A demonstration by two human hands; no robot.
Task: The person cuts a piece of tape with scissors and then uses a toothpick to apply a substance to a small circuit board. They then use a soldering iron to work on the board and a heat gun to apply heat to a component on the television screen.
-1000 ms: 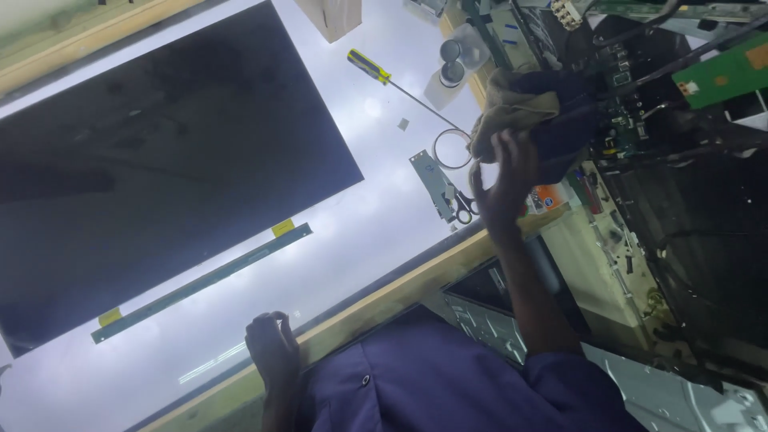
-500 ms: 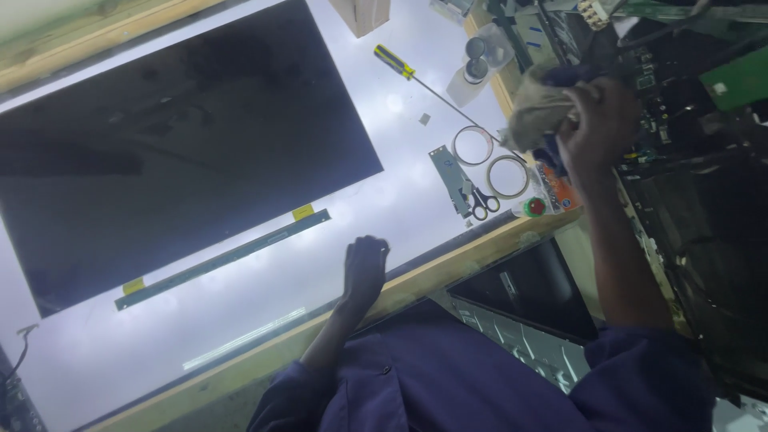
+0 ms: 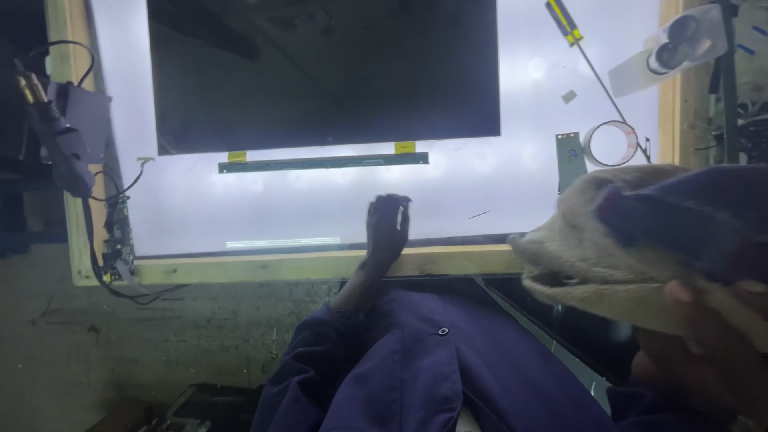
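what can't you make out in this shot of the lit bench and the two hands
Head view only:
- Right hand: mostly covered by the grey cloth it holds close to the camera; its grip is hidden, and the frame's edge cuts it off.
- Left hand: a backlit silhouette against the lit table; finger detail is lost.
- Dark panel: cut off at the top edge.
- Screwdriver: handle cut off at the top edge.

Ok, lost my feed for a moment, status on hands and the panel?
Left hand resting on the lit table's wooden edge. Right hand holding a cloth bundle close to camera. Dark screen panel lying flat, untouched.
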